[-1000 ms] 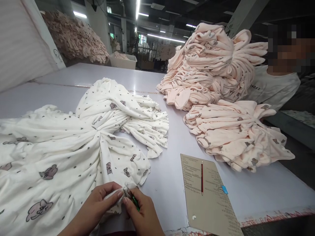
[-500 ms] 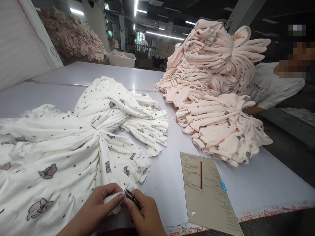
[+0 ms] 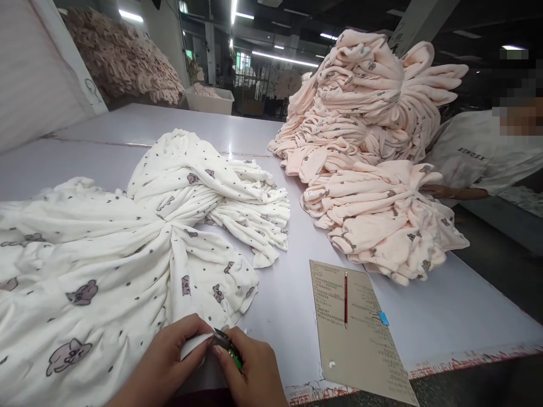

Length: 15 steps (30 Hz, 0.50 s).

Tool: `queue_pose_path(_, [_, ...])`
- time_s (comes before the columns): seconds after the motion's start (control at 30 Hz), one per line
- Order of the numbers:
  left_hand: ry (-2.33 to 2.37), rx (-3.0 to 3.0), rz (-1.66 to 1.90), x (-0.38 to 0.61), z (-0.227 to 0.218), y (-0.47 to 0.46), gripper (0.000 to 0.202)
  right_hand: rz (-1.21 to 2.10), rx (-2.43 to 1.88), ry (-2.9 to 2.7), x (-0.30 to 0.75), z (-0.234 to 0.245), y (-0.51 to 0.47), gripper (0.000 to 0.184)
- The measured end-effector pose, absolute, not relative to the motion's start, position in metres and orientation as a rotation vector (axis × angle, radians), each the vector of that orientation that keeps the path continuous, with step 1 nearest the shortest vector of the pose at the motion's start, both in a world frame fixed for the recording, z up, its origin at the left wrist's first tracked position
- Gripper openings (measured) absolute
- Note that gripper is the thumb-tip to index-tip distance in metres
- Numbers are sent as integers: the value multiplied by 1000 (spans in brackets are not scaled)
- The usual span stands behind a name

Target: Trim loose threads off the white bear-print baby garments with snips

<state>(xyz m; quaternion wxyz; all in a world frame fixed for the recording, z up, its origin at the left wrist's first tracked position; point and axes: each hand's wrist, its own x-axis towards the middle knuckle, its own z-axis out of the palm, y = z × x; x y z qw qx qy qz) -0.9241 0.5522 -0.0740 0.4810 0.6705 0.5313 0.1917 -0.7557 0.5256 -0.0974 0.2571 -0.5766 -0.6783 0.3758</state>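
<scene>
White plush fabric (image 3: 127, 265) with purple cartoon animals and dark dots lies gathered in bunches on the left of the table. Near the bottom centre, my left hand (image 3: 169, 353) pinches an edge of this fabric between thumb and fingers. My right hand (image 3: 252, 362) is closed around small thread snips (image 3: 231, 349) with dark blades and a green part. The blade tips point at the pinched edge, right beside my left fingertips. Whether the blades touch the cloth is too small to tell.
Pink printed fabric bundles (image 3: 360, 124) are piled at the back right. A written-on cardboard sheet (image 3: 360, 356) with a pencil (image 3: 345, 299) and a blue clip (image 3: 383, 318) lies at the right front. A person (image 3: 479, 152) stands beyond the pink bundles. A white bin (image 3: 210, 102) is behind the table.
My hands stay nearly in place, the snips turning slightly at the fabric edge. The person at the right has shifted further right, with a forearm now showing by the pink bundle.
</scene>
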Motion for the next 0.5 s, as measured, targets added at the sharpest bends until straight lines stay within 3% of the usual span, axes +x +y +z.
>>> queue_pose_path(0.4, [1267, 1742, 511, -923, -71, 551, 18, 1388, -1357, -1527, -749, -96, 525, 29])
queue_pose_path(0.5, [1276, 1723, 467, -928, -71, 553, 26, 1499, -1301, -1429, -751, -102, 529, 32])
